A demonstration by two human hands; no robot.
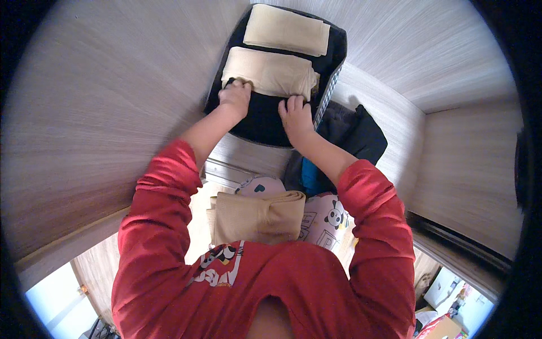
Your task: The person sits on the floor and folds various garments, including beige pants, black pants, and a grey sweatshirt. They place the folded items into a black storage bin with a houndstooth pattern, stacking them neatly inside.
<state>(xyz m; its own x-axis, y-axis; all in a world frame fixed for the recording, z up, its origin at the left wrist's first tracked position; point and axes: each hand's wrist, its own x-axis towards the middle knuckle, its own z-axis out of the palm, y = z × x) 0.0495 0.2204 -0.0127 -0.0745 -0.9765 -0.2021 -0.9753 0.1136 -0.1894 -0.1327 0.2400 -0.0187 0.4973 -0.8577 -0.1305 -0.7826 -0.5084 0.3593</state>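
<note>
Head view — step in hand reads as settling the front beige fold, which lies inside the black bin. Left hand and right hand have fingers curled at its near edge; can't tell if they're pinching. Next move calls for keeping that edge flat, I'd judge. Back beige fold sits just beyond. Third beige bundle on the lap. Dark clothes crowd the bin's right — cabinet wall limits the left.
</note>
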